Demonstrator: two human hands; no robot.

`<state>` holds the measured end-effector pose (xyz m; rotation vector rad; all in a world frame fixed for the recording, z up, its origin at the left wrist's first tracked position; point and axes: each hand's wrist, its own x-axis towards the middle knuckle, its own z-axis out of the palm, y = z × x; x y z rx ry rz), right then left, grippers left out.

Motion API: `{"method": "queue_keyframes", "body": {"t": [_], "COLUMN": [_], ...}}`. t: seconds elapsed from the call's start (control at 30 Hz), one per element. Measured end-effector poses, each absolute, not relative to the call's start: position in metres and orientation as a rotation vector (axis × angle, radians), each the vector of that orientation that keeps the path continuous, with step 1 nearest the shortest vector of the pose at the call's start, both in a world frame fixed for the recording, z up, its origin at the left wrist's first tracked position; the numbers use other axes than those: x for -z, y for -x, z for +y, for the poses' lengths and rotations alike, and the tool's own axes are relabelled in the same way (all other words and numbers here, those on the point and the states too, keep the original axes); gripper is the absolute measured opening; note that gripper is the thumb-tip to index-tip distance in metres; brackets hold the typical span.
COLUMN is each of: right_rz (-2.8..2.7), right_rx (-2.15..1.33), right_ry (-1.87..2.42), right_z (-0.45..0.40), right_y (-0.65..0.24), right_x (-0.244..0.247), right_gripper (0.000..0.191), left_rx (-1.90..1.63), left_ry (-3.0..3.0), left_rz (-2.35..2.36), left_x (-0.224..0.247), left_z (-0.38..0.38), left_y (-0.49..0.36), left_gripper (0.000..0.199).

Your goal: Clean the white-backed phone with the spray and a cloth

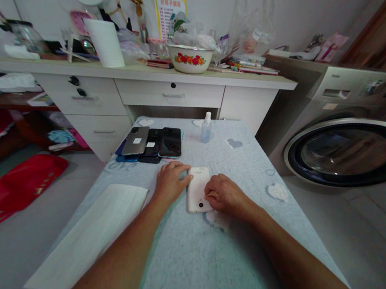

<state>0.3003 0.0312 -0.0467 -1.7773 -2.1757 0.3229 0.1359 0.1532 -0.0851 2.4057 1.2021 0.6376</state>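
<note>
A white smartphone (196, 189) lies back side up on the cloth-covered table, its camera lens toward me. At its upper left corner, my left hand (172, 180) grips the edge, with the index finger at the top and the thumb on the side. My right hand (226, 193) is closed in a pinch over the phone's lower right part. Something thin and small may be between those fingertips, but I cannot make it out. Beyond the phone stands a clear spray bottle (206, 130) with a white cap. Several dark phones (170, 142) are stacked to its left.
A white folded cloth or paper sheet (94, 235) lies on the table's left side. Behind the table is a white desk (170, 88) bearing a floral bowl (191, 59) and a white cylinder (105, 44). A washing machine (337, 95) stands at right, a red bag (22, 183) at left.
</note>
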Motion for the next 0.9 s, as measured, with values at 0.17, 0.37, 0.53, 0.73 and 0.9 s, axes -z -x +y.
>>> {"method": "queue_keyframes", "body": {"t": [0.17,0.37,0.53,0.73,0.9], "right_rz": [-2.197,-2.250,-2.169,-2.117,-2.078], "right_rx": [-0.380,-0.420,-0.369,-0.289,-0.259], "right_ry": [1.665,1.572,1.657,1.738,1.801], "right_z": [0.027,0.025,0.030,0.038,0.047], "right_y": [-0.296,-0.293,-0.298,-0.305,-0.311], "right_x": [0.044,0.043,0.048,0.050,0.048], "right_gripper": [0.011,0.010,0.009,0.007,0.008], "left_rx": [-0.631,-0.624,-0.613,-0.626,-0.628], "left_ry": [-2.403,-2.415,-2.419,-2.419,-2.409], "left_rz": [1.218,1.205,1.209,1.199,1.203], "left_x": [0.083,0.082,0.082,0.084,0.084], "left_z": [0.152,0.152,0.152,0.153,0.153], "left_y": [-0.136,-0.136,-0.136,-0.136,-0.137], "left_gripper": [0.029,0.030,0.030,0.030,0.030]}}
